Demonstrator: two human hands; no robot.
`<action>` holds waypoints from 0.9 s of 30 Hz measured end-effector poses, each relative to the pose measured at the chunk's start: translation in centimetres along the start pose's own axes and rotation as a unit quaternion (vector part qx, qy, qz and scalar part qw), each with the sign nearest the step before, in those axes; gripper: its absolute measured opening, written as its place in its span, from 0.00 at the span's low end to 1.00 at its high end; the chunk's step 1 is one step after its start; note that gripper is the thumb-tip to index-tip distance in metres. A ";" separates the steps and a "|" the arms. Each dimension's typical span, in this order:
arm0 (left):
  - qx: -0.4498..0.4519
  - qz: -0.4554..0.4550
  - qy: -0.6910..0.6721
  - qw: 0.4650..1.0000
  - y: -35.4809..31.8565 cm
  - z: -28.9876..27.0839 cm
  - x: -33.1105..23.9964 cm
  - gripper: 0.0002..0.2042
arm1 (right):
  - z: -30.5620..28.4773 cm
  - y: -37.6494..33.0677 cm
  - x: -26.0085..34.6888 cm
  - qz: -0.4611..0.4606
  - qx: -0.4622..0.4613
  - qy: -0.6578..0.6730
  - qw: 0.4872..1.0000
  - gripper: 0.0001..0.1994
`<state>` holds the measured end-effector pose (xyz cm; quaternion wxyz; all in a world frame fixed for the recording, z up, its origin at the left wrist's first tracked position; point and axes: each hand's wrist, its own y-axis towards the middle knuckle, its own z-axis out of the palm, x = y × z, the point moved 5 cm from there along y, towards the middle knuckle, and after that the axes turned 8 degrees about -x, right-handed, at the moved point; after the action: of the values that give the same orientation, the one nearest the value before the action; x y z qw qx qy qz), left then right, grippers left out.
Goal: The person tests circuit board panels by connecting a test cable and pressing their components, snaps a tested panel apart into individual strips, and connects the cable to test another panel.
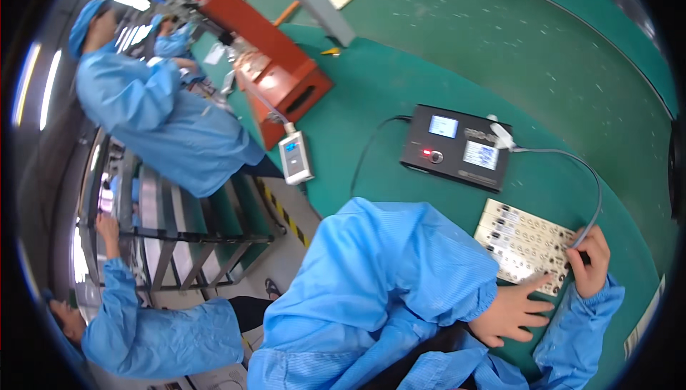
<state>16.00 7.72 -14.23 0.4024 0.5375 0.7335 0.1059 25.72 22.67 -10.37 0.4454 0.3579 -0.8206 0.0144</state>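
Right hand (590,263) gripping corded probe (580,236) over panel of circuit boards (525,243) lying on green bench (429,54); left hand (513,311) pressing flat, fingers spread, steadying panel. Risk: taut cable dragging probe off contact.

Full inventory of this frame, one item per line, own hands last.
Pale rectangular circuit panel: 1, cream with dark parts, on green mat under both hands.
Black flat control box: 1, two lit screens, beyond the panel.
Grey cabled probe: 1, cable loops from box to right hand.
Small white handheld meter: 1, blue screen, mat's left edge.
Orange-red box-shaped machine: 1, upper left of mat.
Green table mat: 1, covers bench.
Co-workers in blue coats: at least 2, left side.
Left hand: flat, fingertips on panel edge.
Right hand: closed on probe.
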 end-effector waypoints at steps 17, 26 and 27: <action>-0.088 0.070 0.059 0.992 0.8 1.7 -2.0 0.24 | -1.1 -1.9 1.6 0.028 0.018 -0.005 0.999 0.07; -0.024 -0.006 -0.010 1.000 -0.7 0.4 0.4 0.27 | 0.5 0.0 -0.4 -0.025 -0.005 -0.008 1.000 0.07; -0.016 -0.015 0.004 1.000 -1.0 -0.1 1.0 0.27 | 0.9 0.2 -0.9 -0.021 0.001 -0.019 1.000 0.07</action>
<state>15.14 8.23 -15.28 0.4097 0.5195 0.7412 0.1138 25.25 23.02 -11.54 0.4292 0.3752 -0.8216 -0.0011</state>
